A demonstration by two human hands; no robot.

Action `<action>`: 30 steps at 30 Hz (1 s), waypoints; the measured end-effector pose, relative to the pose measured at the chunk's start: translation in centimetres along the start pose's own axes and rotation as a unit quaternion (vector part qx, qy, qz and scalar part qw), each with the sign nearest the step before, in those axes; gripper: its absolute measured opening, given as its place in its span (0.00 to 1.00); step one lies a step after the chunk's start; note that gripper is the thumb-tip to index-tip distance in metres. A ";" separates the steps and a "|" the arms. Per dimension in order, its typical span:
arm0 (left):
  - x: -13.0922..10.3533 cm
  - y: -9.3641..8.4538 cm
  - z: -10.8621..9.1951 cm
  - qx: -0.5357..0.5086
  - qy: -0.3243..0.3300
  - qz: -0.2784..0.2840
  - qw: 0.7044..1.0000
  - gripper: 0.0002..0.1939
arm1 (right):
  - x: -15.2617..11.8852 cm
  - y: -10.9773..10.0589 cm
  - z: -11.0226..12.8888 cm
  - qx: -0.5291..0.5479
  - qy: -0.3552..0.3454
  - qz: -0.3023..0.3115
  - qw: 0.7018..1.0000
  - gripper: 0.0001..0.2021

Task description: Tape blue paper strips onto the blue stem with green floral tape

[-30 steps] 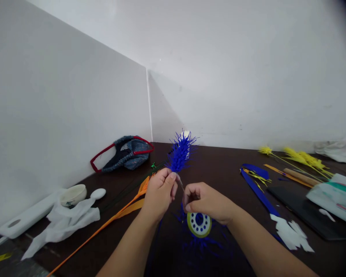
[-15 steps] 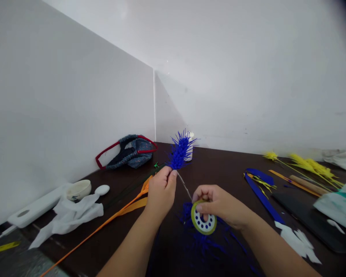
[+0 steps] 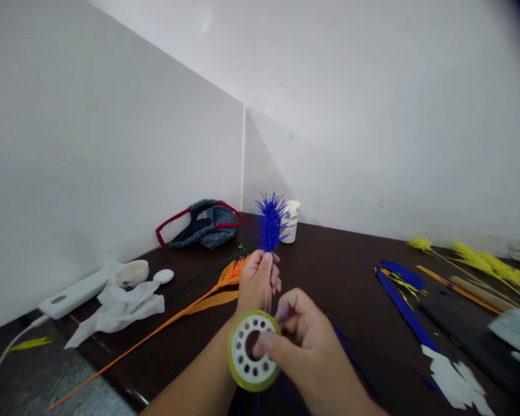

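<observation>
A spiky blue flower head (image 3: 270,222) stands upright in the middle, its base pinched in my left hand (image 3: 256,283). My right hand (image 3: 301,341) grips a roll of yellow-green tape with a white holed core (image 3: 245,352), its thumb at the centre hole. The roll is in front of my left wrist, just below the flower. Part of the stem below the left fingers is hidden behind the hands.
On the dark table (image 3: 329,260) lie an orange flower (image 3: 208,288), white tissue (image 3: 121,309), a bowl (image 3: 132,274) and a blue-and-red cloth item (image 3: 208,224) to the left. A white bottle (image 3: 290,222) stands behind. Rightward are blue strips (image 3: 407,315), yellow flowers (image 3: 494,264) and a black slab (image 3: 468,341).
My right hand has brought the tape roll left and nearer the camera, in front of my left wrist. The blue flower has turned more upright. The view has shifted slightly left.
</observation>
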State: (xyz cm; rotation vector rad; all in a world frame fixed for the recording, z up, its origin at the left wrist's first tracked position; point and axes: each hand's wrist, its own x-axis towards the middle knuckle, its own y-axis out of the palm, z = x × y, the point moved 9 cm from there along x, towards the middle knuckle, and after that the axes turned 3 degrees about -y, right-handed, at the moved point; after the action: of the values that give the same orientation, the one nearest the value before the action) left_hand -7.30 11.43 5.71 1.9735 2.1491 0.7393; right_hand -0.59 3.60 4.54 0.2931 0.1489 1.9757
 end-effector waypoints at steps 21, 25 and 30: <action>0.0 0.2 0.1 -0.129 0.020 0.017 0.991 0.12 | -0.5 -4.2 2.1 0.097 -0.052 -0.094 0.989 0.07; -0.1 0.2 0.1 -0.130 0.020 0.028 0.991 0.10 | 0.6 -8.1 3.3 0.127 -0.006 -0.096 0.987 0.09; -0.3 -0.1 -0.4 -0.094 0.045 0.018 0.994 0.09 | 1.2 -10.7 4.4 0.115 -0.024 -0.081 0.990 0.10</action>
State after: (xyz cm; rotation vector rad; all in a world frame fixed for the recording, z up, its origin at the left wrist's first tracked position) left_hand -7.48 11.05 5.98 1.9221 2.0116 1.0152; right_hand 9.57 9.01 6.37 0.4645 0.3601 1.7898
